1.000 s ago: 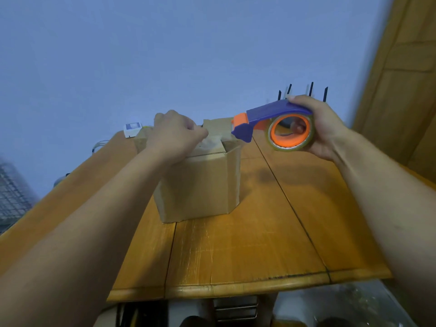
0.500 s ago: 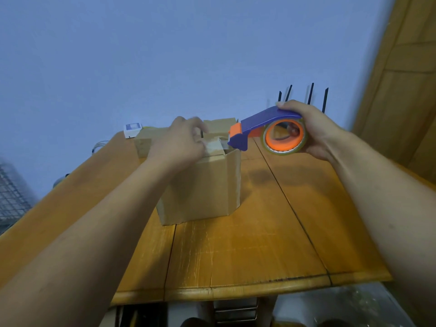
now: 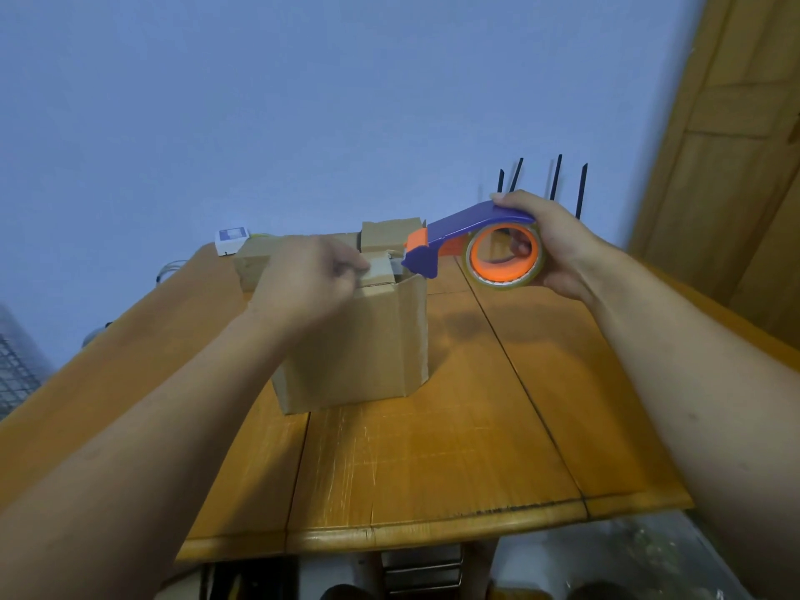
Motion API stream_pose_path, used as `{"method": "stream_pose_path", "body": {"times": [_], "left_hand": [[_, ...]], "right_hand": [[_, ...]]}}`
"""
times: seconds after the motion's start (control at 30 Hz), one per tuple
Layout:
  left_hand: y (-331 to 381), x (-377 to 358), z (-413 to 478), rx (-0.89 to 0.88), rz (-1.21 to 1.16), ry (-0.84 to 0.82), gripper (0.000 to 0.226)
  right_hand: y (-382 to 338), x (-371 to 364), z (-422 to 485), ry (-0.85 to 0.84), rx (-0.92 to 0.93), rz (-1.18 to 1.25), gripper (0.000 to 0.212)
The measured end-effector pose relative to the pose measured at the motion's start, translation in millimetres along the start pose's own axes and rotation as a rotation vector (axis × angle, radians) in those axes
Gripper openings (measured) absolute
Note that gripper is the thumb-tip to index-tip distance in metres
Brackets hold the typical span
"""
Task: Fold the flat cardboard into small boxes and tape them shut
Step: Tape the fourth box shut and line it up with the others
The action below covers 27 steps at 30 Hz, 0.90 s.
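The box (image 3: 359, 339) stands upright on the table (image 3: 433, 461), near its middle, with its top flaps folded in. The left hand (image 3: 307, 283) sits over the box's top edge with its fingers curled. The fingertips and thumb seem to pinch the end of a short stretch of tape (image 3: 382, 267) and hold it low against the flaps. That tape runs from the fingers straight to the nose of the dispenser (image 3: 459, 229), which hovers just beside the box's upper right corner, its purple tip almost touching the cardboard.

The right hand (image 3: 562, 244) holds the dispenser firmly. One finger lies along the purple handle, and others reach through the orange core of the roll (image 3: 504, 257). The dispenser is in the air above the table, tilted down toward the box.

Two more cardboard pieces (image 3: 255, 262) sit behind the box at the far side of the table, partly hidden by the left hand. A small white device (image 3: 232, 240) lies at the far left edge beside them. Thin black rods (image 3: 555, 177) stick up behind the right hand. A wooden door (image 3: 736, 145) fills the right side, and a wire grid (image 3: 17, 370) shows at the left edge.
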<state>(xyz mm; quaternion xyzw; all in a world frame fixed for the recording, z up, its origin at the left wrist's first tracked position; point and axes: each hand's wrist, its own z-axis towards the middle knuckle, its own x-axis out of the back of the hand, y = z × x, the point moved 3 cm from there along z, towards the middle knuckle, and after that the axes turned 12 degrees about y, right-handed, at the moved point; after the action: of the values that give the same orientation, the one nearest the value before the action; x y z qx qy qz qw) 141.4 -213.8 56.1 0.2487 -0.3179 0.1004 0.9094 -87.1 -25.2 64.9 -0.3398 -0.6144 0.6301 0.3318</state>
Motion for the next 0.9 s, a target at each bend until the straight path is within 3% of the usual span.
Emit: {"method": "stream_pose_path", "body": {"times": [0.1, 0.33, 0.5, 0.6, 0.7, 0.9], "left_hand": [[2, 1, -9, -0.204, 0.122, -0.053, 0.052], [30, -3, 0, -0.348, 0.377, -0.056, 0.081], [34, -23, 11, -0.115, 0.193, -0.369, 0.095], [28, -29, 17, -0.095, 0.260, -0.445, 0.072], [25, -26, 20, -0.014, 0.165, -0.411, 0.047], [25, -16, 19, -0.030, 0.017, -0.295, 0.035]], "right_hand": [[-1, 1, 1, -0.002, 0.009, -0.013, 0.031], [0, 0, 4, 0.001, 0.017, -0.005, 0.028], [1, 1, 4, -0.003, 0.024, 0.009, 0.028], [0, 1, 3, -0.010, 0.052, 0.003, 0.030], [-3, 1, 1, -0.026, 0.082, 0.006, 0.031], [-10, -6, -4, -0.061, 0.107, 0.022, 0.028]]}}
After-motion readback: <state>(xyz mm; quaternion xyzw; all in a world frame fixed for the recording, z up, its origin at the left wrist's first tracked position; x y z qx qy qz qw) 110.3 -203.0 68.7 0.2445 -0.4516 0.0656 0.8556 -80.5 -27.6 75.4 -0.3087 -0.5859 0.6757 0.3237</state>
